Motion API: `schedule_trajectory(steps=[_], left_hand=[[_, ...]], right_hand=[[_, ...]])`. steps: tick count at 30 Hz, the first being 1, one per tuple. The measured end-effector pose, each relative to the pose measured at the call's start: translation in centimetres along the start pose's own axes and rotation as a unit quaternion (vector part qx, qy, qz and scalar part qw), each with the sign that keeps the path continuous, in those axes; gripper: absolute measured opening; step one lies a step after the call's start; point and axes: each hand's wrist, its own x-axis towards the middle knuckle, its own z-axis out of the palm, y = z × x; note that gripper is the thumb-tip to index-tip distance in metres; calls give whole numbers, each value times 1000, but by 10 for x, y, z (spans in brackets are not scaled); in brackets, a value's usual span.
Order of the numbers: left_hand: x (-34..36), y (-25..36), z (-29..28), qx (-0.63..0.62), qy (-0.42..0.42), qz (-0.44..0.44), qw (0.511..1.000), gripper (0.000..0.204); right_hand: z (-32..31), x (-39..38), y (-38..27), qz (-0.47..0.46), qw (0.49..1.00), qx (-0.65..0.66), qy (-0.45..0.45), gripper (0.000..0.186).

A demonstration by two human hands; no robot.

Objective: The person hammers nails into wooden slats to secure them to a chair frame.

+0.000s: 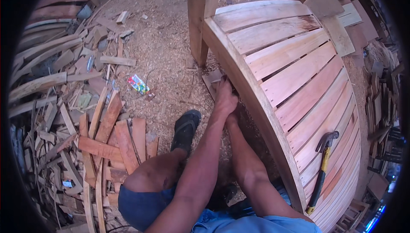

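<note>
My left hand reaches down beside a slatted wooden panel, its fingers curled at a small wooden piece low by the upright post; exactly what it grips is unclear. My right hand is just behind it, mostly hidden by the left hand and the panel's edge beam. A hammer with a yellow and black handle lies on the slats to the right.
Heaped wood offcuts cover the left side, with a colourful packet on the sawdust-strewn ground. My sandalled foot is left of my arms. Boards lie beyond the panel, and more stacked wood is at right.
</note>
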Motion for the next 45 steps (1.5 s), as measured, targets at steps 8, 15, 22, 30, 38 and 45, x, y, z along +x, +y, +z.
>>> schedule_trajectory(steps=[8, 15, 22, 30, 38, 45], left_hand=[[5, -33, -27, -32, -4, -5, 999, 63], [45, -24, -44, -75, 28, -34, 996, 63], [45, -24, -49, -87, 9, -48, 995, 66], [42, -10, -47, -86, -18, -101, 991, 60], [48, -19, -61, -70, -43, -72, 994, 50], [47, -24, -52, -73, -30, -41, 996, 51]], right_hand=[[-79, -151, -92, -25, 953, 261, -153, 69], [-310, -244, -172, -94, 932, 251, -245, 44], [-460, -253, -147, -126, 961, 59, 238, 33], [-441, -223, -36, 111, 920, -281, 248, 62], [-440, -219, -46, 95, 923, -240, 287, 50], [-439, -220, -40, 93, 922, -238, 289, 51]])
